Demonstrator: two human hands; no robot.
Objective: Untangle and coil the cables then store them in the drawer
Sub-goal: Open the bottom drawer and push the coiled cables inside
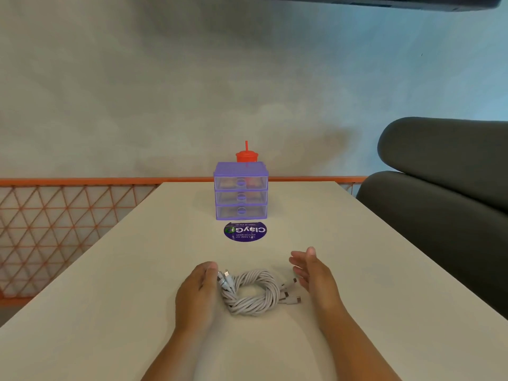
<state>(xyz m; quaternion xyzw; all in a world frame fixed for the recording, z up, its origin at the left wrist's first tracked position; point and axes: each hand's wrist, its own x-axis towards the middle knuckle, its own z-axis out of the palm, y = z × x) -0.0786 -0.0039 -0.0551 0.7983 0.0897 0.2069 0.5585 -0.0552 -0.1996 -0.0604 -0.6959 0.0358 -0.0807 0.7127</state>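
1. While both hands flank the cables [253, 292] on the tabletop [132, 270], neither grips them. The left hand [199, 287] lies against the bundle's left edge, palm turned toward it and fingers together, only gently curved. The right hand [310, 273] stands just to the right, spread wide with its palm facing the bundle, apart from it.
2. The cables are pale grey-white cords wound and twisted into a thick ring that lies flat on the near middle of the tabletop. Short ends with small metal plugs stick out on both sides.
3. The left hand's own back hides most of its fingers. How many cords make up the ring is hard to tell.
4. The tabletop is smooth, matt and off-white. A round purple sticker [245, 231] lies flat beyond the cables, its white lettering upside down to the camera.
5. Just behind the sticker stands the drawer unit [240, 193], a purple plastic frame with three clear drawers stacked one above another, all pushed in, each with a round purple handle.
6. A red cup [246, 155] with a lid and straw stands behind the unit, its lower part hidden.
7. A dark grey padded seat [445, 188] is cut off at the right. An orange mesh railing [55, 215] runs along the left, before a mottled grey wall [137, 92].
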